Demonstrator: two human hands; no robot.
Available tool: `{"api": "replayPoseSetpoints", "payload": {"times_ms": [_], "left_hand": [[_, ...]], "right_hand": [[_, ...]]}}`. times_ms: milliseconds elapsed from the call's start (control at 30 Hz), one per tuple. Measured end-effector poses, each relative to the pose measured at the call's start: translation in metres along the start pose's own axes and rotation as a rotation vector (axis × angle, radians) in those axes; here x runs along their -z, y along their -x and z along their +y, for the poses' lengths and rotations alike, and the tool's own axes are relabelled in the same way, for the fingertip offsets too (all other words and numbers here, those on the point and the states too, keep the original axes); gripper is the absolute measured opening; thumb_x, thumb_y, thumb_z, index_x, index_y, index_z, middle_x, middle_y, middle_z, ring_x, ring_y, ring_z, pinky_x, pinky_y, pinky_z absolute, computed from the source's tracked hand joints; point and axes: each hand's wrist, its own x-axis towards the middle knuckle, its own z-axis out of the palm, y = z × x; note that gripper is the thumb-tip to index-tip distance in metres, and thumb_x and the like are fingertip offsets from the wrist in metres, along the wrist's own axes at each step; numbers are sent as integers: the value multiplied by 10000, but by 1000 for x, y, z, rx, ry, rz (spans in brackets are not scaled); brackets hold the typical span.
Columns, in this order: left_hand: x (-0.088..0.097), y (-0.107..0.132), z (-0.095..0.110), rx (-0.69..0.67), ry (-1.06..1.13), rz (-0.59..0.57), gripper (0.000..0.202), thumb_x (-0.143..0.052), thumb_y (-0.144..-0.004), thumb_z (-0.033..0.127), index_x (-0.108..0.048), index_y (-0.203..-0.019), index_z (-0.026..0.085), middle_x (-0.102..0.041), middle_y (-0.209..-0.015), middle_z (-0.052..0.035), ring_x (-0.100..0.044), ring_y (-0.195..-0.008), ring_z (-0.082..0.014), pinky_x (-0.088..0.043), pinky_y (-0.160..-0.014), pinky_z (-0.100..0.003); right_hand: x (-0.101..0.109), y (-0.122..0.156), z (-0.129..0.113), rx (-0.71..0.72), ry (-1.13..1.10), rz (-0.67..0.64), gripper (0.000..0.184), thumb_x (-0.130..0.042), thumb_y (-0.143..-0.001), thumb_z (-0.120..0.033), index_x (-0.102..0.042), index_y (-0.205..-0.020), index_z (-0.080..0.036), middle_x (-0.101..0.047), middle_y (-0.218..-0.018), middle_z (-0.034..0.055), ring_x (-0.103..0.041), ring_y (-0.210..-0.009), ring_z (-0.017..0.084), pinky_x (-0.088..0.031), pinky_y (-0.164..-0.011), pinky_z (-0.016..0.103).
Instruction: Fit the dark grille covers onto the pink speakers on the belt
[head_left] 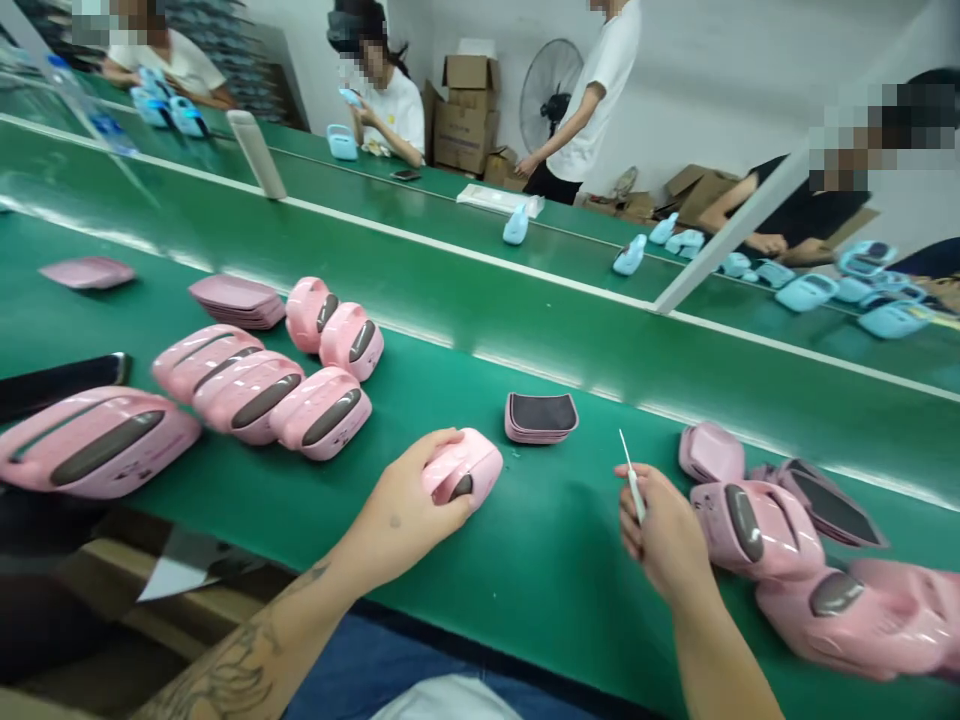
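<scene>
Bench view at a green table (555, 560), read from near to far. The left hand (405, 510) lies curled over a pink casing (472, 465), palm on its rear and fingers wrapped round the far side. The grip appears to pin the casing flat on the table, dark window facing the wearer. To the right of the casing, and apart from it, the right hand (660, 530) is closed in a pinch on a thin white tool (632, 475), tip pointing up, apparently kept clear of the surface.

Farther right of the casing lies a loose pile of like pink casings (757, 525). Just beyond the casing sits a small stack of dark-faced covers (541, 415), within reach of either hand. Left of the casing a row of pink casings (255, 390) stands side by side, with a stack of pink covers (236, 300) behind the row. This sorting by kind suggests separate batches.

Far beyond the casing, past two white dividing strips, blue casings (806, 292) lie before other people seated or standing at the far side. A fan (551, 95) and cardboard boxes (465, 120) stand by the wall.
</scene>
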Motion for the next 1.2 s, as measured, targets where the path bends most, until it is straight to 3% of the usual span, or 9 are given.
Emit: {"api": "replayPoseSetpoints", "payload": {"times_ms": [100, 167, 233, 400, 833, 933, 1033, 1133, 1200], "left_hand": [[-6, 5, 0, 41, 39, 52, 604, -773, -795, 246, -683, -1392, 218, -748, -1444, -107, -738, -1312, -323, -613, -1116, -451], [-8, 9, 1, 60, 67, 73, 616, -798, -792, 240, -675, -1395, 216, -737, -1466, -116, -721, -1345, -326, -600, -1139, -457], [-11, 12, 1, 75, 98, 87, 627, -823, -791, 248, -668, -1398, 223, -724, -1490, -118, -705, -1372, -328, -598, -1144, -462], [-16, 17, 2, 107, 135, 112, 611, -815, -816, 259, -659, -1406, 232, -705, -1515, -125, -689, -1396, -323, -583, -1169, -468], [-24, 20, -2, 75, 155, 126, 577, -818, -853, 325, -663, -1404, 250, -671, -1558, -115, -664, -1424, -318, -584, -1175, -479], [-25, 21, -3, 25, 117, 138, 534, -804, -875, 299, -678, -1393, 264, -673, -1561, -107, -669, -1422, -315, -600, -1158, -474], [-29, 23, -6, -79, 57, 164, 439, -778, -903, 287, -716, -1338, 268, -680, -1552, -101, -678, -1414, -307, -621, -1136, -454], [-35, 24, -10, -173, 1, 239, 384, -763, -918, 274, -733, -1300, 264, -698, -1528, -103, -707, -1376, -302, -648, -1106, -438], [-40, 25, -12, -200, -20, 301, 370, -760, -922, 271, -734, -1291, 261, -711, -1512, -102, -735, -1335, -302, -670, -1079, -432]], "right_hand": [[-34, 56, -15, -30, -204, -313, 710, -487, -1011, -716, -617, -1491, -210, -543, -699, -64, -376, -355, 92, -432, -347, 274], [-52, 84, -28, -16, -282, -453, 645, -491, -1049, -675, -630, -1515, -251, -584, -755, -38, -466, -393, 86, -479, -401, 256], [-63, 98, -39, 92, -239, -513, 577, -447, -1096, -605, -627, -1546, -292, -602, -775, -14, -545, -460, 109, -528, -445, 254], [-65, 97, -46, 317, -71, -534, 522, -369, -1138, -470, -589, -1596, -348, -617, -838, 20, -566, -508, 127, -547, -426, 242], [-61, 93, -50, 282, -29, -585, 499, -385, -1145, -409, -585, -1596, -331, -705, -1035, 46, -612, -529, 102, -579, -479, 230], [-60, 93, -52, 281, 0, -586, 506, -396, -1143, -412, -564, -1612, -325, -715, -1028, 48, -625, -553, 119, -602, -520, 251], [-61, 94, -50, 327, 30, -564, 518, -370, -1144, -373, -537, -1632, -313, -734, -1083, 70, -727, -721, 168, -665, -658, 295], [-64, 96, -46, 387, 67, -533, 527, -353, -1142, -324, -519, -1641, -295, -740, -1095, 81, -769, -912, 207, -687, -787, 327], [-66, 97, -43, 430, 106, -507, 538, -349, -1134, -296, -507, -1647, -262, -735, -1073, 87, -761, -912, 212, -686, -785, 328]]}}
